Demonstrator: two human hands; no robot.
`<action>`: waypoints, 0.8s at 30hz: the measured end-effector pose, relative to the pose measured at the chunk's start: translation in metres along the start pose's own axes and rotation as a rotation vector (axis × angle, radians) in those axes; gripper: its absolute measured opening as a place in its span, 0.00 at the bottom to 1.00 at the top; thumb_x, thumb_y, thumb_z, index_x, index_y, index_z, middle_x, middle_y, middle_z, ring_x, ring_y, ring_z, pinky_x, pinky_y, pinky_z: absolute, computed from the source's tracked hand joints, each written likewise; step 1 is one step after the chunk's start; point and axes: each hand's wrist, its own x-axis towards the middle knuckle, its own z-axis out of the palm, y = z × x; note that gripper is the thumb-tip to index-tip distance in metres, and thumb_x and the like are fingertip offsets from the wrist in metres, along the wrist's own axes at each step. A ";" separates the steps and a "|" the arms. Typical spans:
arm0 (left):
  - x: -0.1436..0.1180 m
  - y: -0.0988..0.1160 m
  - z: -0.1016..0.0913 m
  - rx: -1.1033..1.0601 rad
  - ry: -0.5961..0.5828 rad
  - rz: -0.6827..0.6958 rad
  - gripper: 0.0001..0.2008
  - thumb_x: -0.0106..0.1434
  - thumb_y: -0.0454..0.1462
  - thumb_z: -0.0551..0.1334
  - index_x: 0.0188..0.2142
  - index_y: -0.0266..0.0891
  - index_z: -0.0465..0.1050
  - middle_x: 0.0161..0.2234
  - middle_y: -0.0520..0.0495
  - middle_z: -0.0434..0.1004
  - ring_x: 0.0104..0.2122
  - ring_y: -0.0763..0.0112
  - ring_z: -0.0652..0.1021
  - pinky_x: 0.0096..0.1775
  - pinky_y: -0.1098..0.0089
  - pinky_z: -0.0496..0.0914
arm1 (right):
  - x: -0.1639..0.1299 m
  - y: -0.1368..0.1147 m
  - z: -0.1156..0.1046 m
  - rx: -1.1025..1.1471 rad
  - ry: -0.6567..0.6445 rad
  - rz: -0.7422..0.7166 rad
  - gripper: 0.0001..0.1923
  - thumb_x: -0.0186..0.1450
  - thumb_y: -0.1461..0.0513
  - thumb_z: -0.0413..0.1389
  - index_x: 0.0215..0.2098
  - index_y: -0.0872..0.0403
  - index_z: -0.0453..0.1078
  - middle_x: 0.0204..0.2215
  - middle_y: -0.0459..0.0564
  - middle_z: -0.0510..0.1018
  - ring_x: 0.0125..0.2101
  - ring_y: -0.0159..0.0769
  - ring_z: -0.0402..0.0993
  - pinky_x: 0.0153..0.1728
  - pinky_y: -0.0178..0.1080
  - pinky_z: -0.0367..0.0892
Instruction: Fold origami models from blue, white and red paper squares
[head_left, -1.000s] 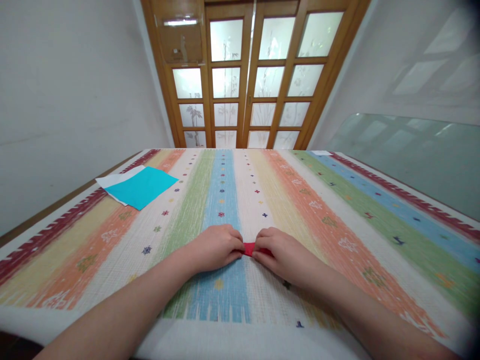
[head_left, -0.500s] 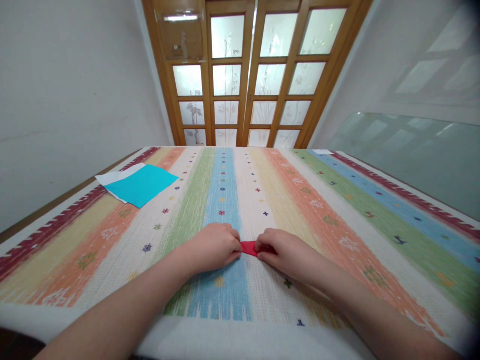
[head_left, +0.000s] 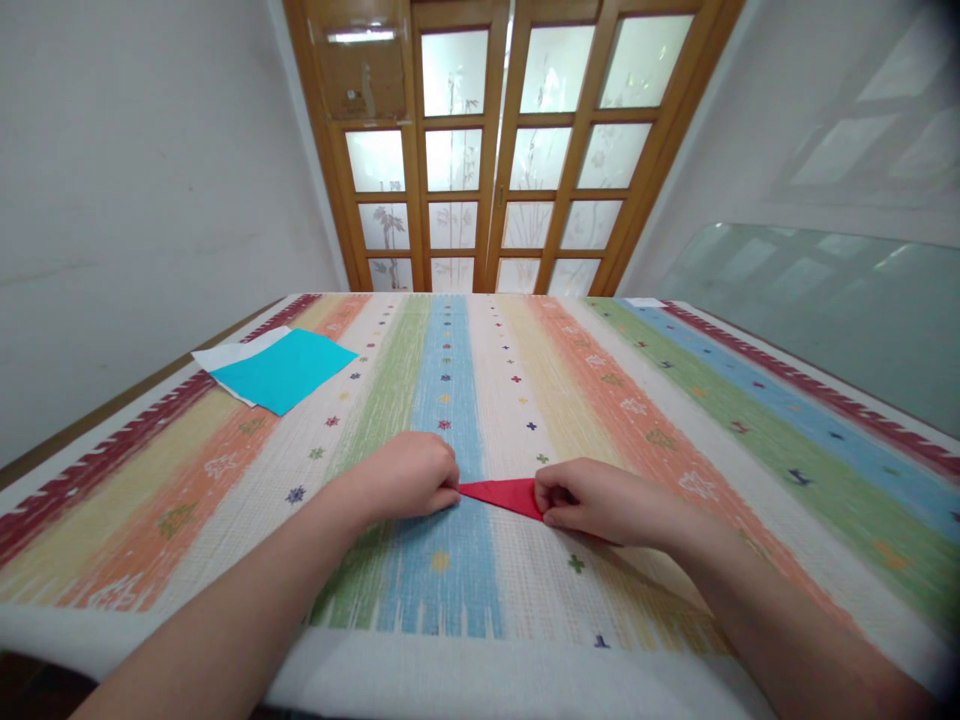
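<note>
A folded piece of red paper, shaped like a narrow triangle, stretches between my two hands just above or on the striped tablecloth. My left hand is closed, pinching its pointed left tip between thumb and fingers. At the wider right end, my right hand grips the paper with curled fingers and thumb. The part inside the right hand is hidden, so how far the paper reaches there cannot be seen.
Blue and white paper sheets lie overlapping on the left of the tablecloth. A small white piece rests at the far right edge. Beyond the table stand wooden doors with glass panes, and a glass panel leans at right.
My hands have moved apart, the left one leftward and the right one rightward. More of the red paper now shows between them.
</note>
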 end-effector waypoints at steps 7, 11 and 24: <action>0.001 0.002 -0.004 0.022 -0.049 -0.032 0.07 0.63 0.37 0.64 0.31 0.41 0.81 0.32 0.45 0.82 0.31 0.64 0.79 0.34 0.67 0.67 | -0.005 0.024 -0.008 0.034 -0.164 0.098 0.07 0.56 0.67 0.54 0.30 0.52 0.72 0.22 0.44 0.74 0.20 0.31 0.67 0.21 0.34 0.54; 0.001 0.001 -0.003 0.021 -0.047 -0.023 0.07 0.63 0.37 0.64 0.31 0.41 0.81 0.32 0.45 0.82 0.31 0.64 0.79 0.34 0.67 0.67 | -0.009 0.030 -0.013 -0.006 -0.185 0.122 0.06 0.54 0.67 0.54 0.28 0.52 0.72 0.21 0.44 0.75 0.21 0.32 0.69 0.23 0.34 0.56; -0.001 -0.006 0.007 -0.076 0.022 -0.028 0.11 0.66 0.43 0.62 0.33 0.41 0.81 0.31 0.45 0.81 0.31 0.65 0.78 0.35 0.66 0.66 | -0.018 0.036 -0.027 -0.122 -0.208 0.219 0.07 0.48 0.67 0.59 0.26 0.52 0.75 0.25 0.45 0.78 0.25 0.35 0.69 0.25 0.36 0.56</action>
